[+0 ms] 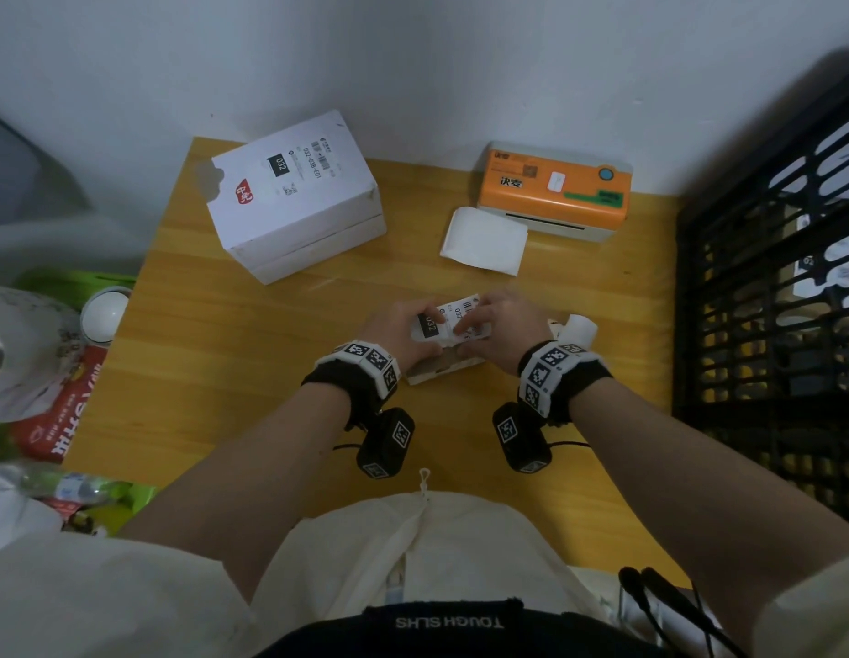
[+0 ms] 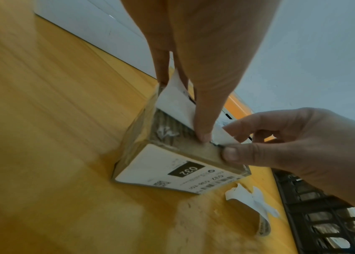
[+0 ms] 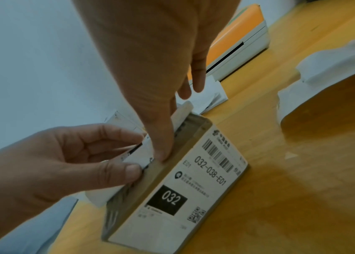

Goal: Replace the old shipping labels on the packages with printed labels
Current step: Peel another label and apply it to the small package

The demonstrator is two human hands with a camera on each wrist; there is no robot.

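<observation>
My wooden table (image 1: 270,372) fills most of the view, with a black slatted crate (image 1: 768,325) along its right edge and bags and wrappers (image 1: 47,372) piled off its left side. At the far left of the table stands a big white package (image 1: 294,216) with a printed label on top. At the far right sits the orange label printer (image 1: 553,192), a stack of blank white label sheets (image 1: 484,242) lying just in front of its slot. Nearer to me, in the middle, is the small brown package (image 3: 178,197) lying on the table, a printed label (image 3: 204,185) marked 032 stuck on its side face. Over its top I hold another printed label (image 1: 448,320), curled and not yet flat. My left hand (image 1: 406,332) pinches that label's left end, thumb against fingers. My right hand (image 1: 500,325) presses it down with the thumb (image 3: 161,137) along the box edge, the other fingers lifted. Just right of the package a torn, curled label backing (image 2: 256,206) lies on the table, close to my right wrist.
</observation>
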